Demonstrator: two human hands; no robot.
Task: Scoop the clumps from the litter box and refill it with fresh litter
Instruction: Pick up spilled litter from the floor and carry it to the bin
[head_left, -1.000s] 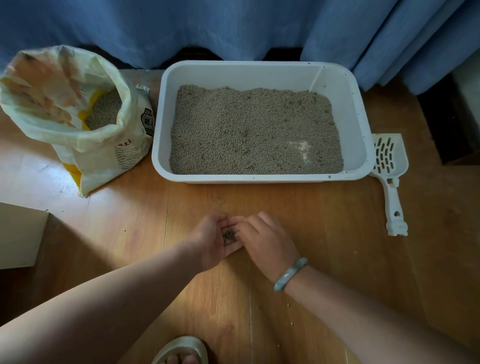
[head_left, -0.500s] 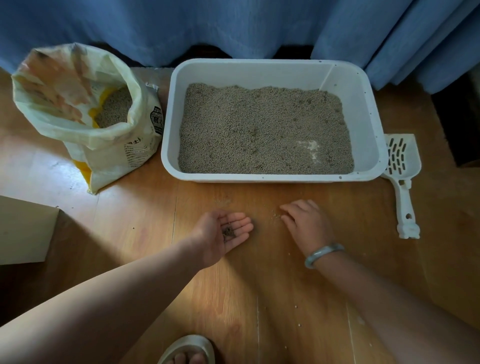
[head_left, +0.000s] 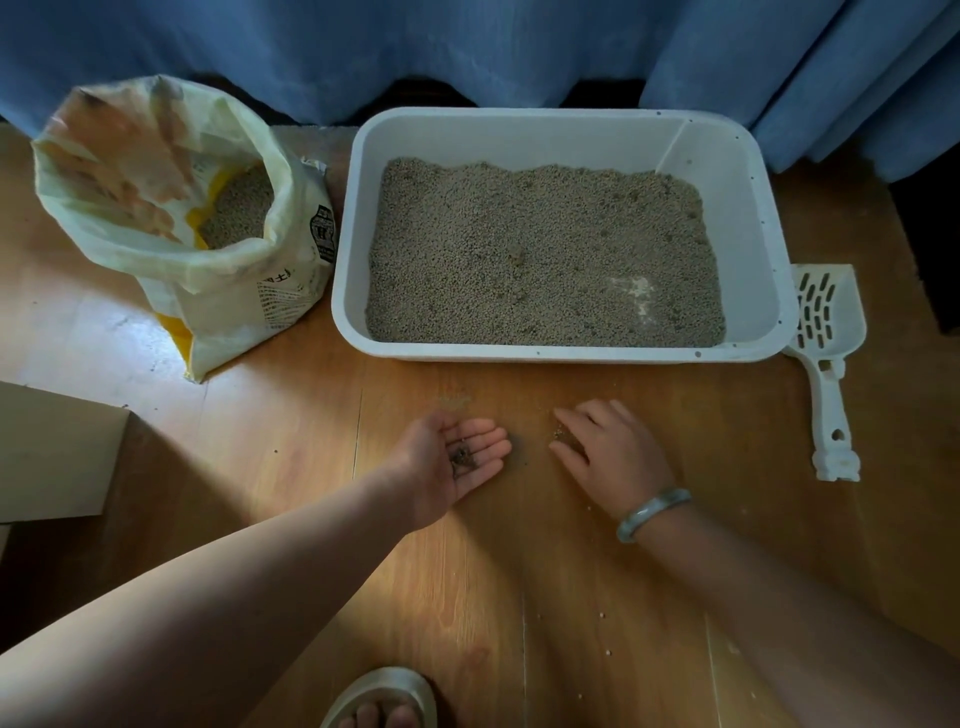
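Since hands parted, your left hand (head_left: 457, 460) stays cupped open holding crumbs (head_left: 462, 459); right hand (head_left: 608, 452) flat, empty, sweeping floor (head_left: 519, 571) spill. Box (head_left: 769, 249) full: cleanup stage.

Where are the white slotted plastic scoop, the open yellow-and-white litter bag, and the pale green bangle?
White slotted plastic scoop (head_left: 827, 395): head view, on its handle.
Open yellow-and-white litter bag (head_left: 244, 291): head view, on its front wall.
Pale green bangle (head_left: 652, 513): head view, on the band at the right wrist.
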